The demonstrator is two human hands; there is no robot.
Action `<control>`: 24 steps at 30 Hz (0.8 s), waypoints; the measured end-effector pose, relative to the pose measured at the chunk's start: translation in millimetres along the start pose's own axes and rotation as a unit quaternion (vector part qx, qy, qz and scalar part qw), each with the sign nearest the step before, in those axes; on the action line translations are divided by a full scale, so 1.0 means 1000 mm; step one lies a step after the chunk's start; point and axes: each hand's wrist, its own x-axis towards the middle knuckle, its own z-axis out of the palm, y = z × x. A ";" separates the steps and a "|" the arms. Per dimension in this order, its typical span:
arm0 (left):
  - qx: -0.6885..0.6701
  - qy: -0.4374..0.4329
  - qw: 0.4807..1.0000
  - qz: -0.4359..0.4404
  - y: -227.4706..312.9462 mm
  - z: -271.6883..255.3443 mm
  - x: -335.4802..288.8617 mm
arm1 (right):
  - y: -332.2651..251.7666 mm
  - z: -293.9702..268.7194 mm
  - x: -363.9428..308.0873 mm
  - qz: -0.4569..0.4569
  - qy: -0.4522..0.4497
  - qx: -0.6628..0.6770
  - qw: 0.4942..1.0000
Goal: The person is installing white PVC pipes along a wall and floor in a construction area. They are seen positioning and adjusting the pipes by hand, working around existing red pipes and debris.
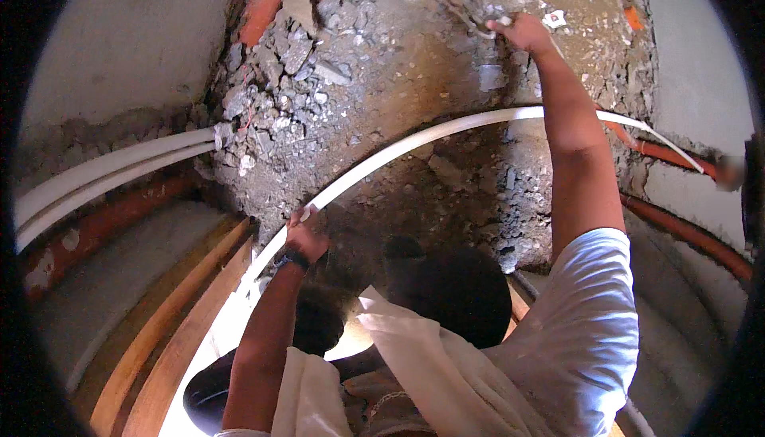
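Head view looks down over my two forearms into a chopped-out wall cavity full of grey rubble [374, 78], and what matters is how the white pipe [414, 144] runs relative to my two hands. Its long axis sweeps in an arc from low on my left, up past my left hand [305, 234], then across to the right, where it passes behind my raised right forearm and thins out toward the far wall. My left hand is closed around that pipe near its lower stretch, fingers wrapped over it, so this is the hand that has it; a dark band sits on that wrist. My right hand [522, 32] is well apart from the pipe, up above it, pressed into the broken masonry with what looks like a thin tool [466, 13] in its clenched fingers, though the blur keeps me from telling what it is. Two more white pipes [103, 174] lie along the left wall above an orange conduit [103, 226], and another orange conduit [685, 234] runs along the right wall. Wooden planks [171, 333] slant below my left arm
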 end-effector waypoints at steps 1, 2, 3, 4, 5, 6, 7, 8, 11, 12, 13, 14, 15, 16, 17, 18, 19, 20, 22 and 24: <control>0.010 -0.041 0.999 0.007 0.014 -0.018 0.005 | 0.001 -0.008 -0.001 0.000 0.016 0.018 1.000; -0.016 -0.037 0.999 -0.008 0.020 -0.021 0.010 | 0.007 0.008 -0.006 -0.033 -0.002 0.010 0.999; -0.039 -0.026 0.998 -0.041 0.019 -0.026 0.001 | -0.017 0.004 -0.021 -0.064 -0.090 0.069 0.991; -0.065 -0.020 0.996 -0.062 0.020 -0.025 -0.001 | -0.016 0.008 -0.035 -0.096 -0.096 0.049 0.990; -0.092 -0.017 0.992 -0.085 0.020 -0.024 -0.004 | -0.014 0.025 -0.047 -0.127 -0.107 0.030 0.986; -0.094 -0.020 0.992 -0.086 0.021 -0.024 -0.003 | -0.010 0.038 -0.057 -0.094 -0.151 -0.007 0.984; -0.095 -0.021 0.991 -0.089 0.021 -0.025 -0.003 | -0.002 0.050 -0.061 -0.064 -0.194 -0.043 0.978; -0.098 -0.023 0.991 -0.090 0.022 -0.024 -0.001 | 0.017 0.062 -0.062 -0.069 -0.195 -0.048 0.977; -0.104 0.009 0.993 -0.053 0.017 -0.013 0.002 | 0.070 0.086 -0.071 -0.064 -0.196 -0.081 0.975; -0.222 0.015 0.973 -0.069 -0.004 0.010 -0.002 | 0.068 0.086 -0.067 -0.060 -0.181 -0.104 0.976; -0.334 0.035 0.938 -0.091 -0.041 0.045 -0.011 | 0.054 0.085 -0.052 -0.069 -0.160 -0.122 0.977; -0.249 0.015 0.965 -0.080 -0.030 0.038 -0.005 | 0.065 0.080 -0.048 -0.075 -0.115 -0.162 0.977; -0.155 -0.001 0.986 -0.065 -0.019 0.025 0.000 | 0.074 0.075 -0.047 -0.079 -0.069 -0.197 0.975; -0.063 -0.013 0.997 -0.051 -0.008 0.011 0.001 | 0.080 0.076 -0.051 -0.085 -0.030 -0.229 0.969; -0.036 -0.011 0.999 -0.038 -0.005 0.008 0.003 | 0.083 0.071 -0.038 -0.026 -0.002 -0.183 0.983; -0.010 -0.011 1.000 -0.026 -0.001 0.005 0.002 | 0.086 0.059 -0.021 0.034 0.025 -0.136 0.990; -0.020 -0.002 0.999 -0.026 0.007 -0.007 -0.002 | 0.076 0.040 -0.016 0.028 0.038 -0.152 0.987; -0.045 -0.008 0.997 -0.055 0.011 -0.013 -0.004 | 0.059 0.014 -0.010 0.022 0.058 -0.165 0.984; -0.100 -0.018 0.990 -0.101 0.018 -0.024 -0.002 | 0.051 -0.023 -0.009 0.061 0.031 -0.110 0.992; -0.091 -0.033 0.990 -0.101 0.025 -0.038 0.000 | 0.052 -0.024 -0.019 0.048 -0.032 -0.054 0.997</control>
